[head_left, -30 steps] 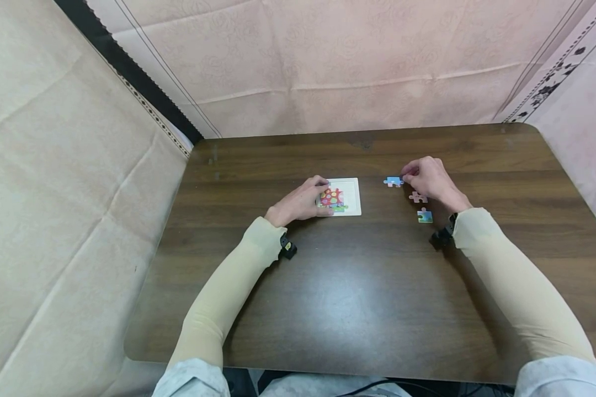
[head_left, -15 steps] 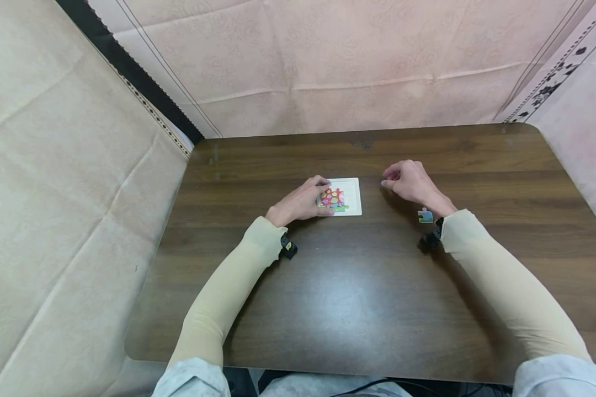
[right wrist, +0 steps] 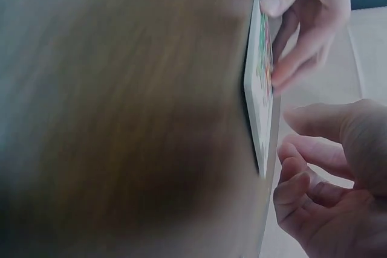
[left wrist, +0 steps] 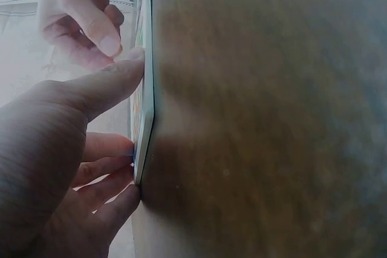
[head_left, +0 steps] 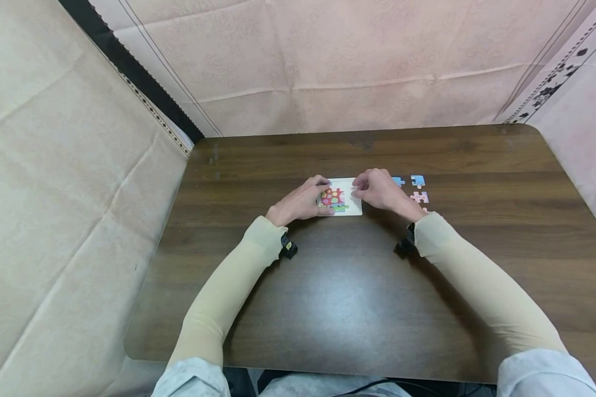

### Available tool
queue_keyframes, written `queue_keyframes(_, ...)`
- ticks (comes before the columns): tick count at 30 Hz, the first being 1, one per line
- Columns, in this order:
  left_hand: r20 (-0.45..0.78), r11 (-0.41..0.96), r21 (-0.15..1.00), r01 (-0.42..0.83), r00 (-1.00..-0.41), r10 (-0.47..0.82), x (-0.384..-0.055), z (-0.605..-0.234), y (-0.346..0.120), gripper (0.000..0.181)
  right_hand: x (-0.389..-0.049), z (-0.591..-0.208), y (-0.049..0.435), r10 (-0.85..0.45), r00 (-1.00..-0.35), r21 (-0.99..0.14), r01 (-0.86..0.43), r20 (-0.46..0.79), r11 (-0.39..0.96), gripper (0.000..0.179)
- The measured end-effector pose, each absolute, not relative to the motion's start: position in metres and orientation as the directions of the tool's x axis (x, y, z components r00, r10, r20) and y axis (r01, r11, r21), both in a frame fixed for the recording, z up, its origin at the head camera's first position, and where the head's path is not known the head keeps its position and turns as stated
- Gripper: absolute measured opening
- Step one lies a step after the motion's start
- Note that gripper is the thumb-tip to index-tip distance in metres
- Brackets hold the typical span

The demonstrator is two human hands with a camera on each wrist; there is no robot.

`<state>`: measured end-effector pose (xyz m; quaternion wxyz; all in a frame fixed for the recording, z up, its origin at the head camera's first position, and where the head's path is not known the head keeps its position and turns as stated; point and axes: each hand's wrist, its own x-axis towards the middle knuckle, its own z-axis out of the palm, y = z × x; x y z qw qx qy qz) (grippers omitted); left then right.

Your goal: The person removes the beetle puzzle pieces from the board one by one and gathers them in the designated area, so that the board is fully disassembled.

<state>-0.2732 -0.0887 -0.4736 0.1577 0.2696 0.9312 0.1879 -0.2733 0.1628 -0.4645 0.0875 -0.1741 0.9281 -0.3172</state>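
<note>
A white-framed puzzle board (head_left: 356,205) lies on the table, with red, spotted and green pieces (head_left: 333,197) at its left part. My left hand (head_left: 302,201) holds the board's left end, its thumb (left wrist: 121,77) at the near edge and the other fingers farther back. Over the board's right end is my right hand (head_left: 381,190), fingers bent and thumb near the index finger. In the right wrist view its fingertips sit just off the board; whether a piece is between them I cannot tell. Beside it lie blue puzzle pieces (head_left: 418,181) and a pink piece (head_left: 419,197).
The brown wooden table (head_left: 328,298) extends on all sides of the board. Pale patterned cloth (head_left: 357,60) hangs behind it and at both sides. One loose piece is mostly hidden by the right wrist. A black cable (head_left: 372,383) runs near the front edge.
My right hand has moved left, from the loose pieces to the board's right end, uncovering blue and pink pieces. My left hand and the board stay in place.
</note>
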Motion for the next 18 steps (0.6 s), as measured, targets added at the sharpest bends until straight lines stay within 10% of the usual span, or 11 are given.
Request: queue_keyframes(18, -0.165, 0.764, 0.453, 0.459, -0.799, 0.578, -0.274, -0.475, -0.091, 0.077, -0.277, -0.47, 0.136, -0.426, -0.898, -0.612, -0.279, -0.105, 0.74, 0.032)
